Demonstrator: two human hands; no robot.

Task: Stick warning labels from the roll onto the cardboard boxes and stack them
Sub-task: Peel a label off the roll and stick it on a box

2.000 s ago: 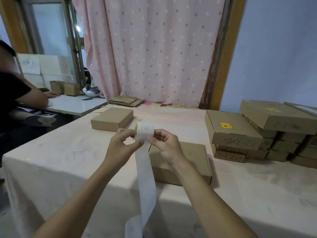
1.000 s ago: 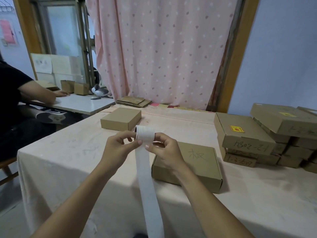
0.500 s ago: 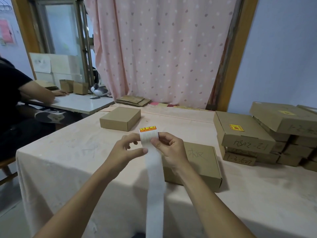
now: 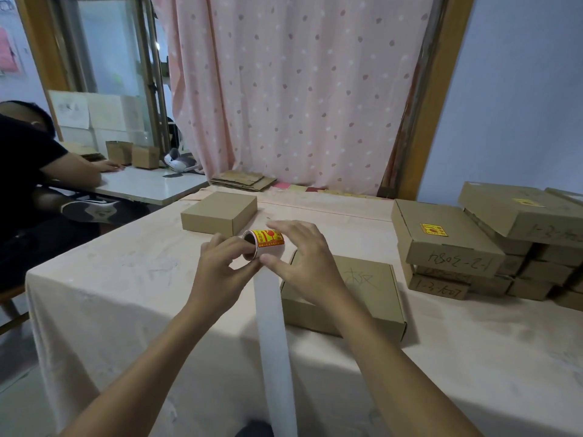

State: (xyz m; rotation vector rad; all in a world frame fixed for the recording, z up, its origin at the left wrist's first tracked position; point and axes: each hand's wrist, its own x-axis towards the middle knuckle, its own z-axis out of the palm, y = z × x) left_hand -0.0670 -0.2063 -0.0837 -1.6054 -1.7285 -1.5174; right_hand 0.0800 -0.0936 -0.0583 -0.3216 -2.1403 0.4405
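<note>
Your left hand (image 4: pixel 220 269) grips the small yellow-red warning-label roll (image 4: pixel 268 242) — your right hand (image 4: pixel 303 263) touches it, fingers straight; the flat brown cardboard box (image 4: pixel 372 288) behind is closed.

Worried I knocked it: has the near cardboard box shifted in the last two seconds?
No. The near cardboard box sits at the same gap and angle to the stack of labelled boxes on its right; only the camera moved.
</note>
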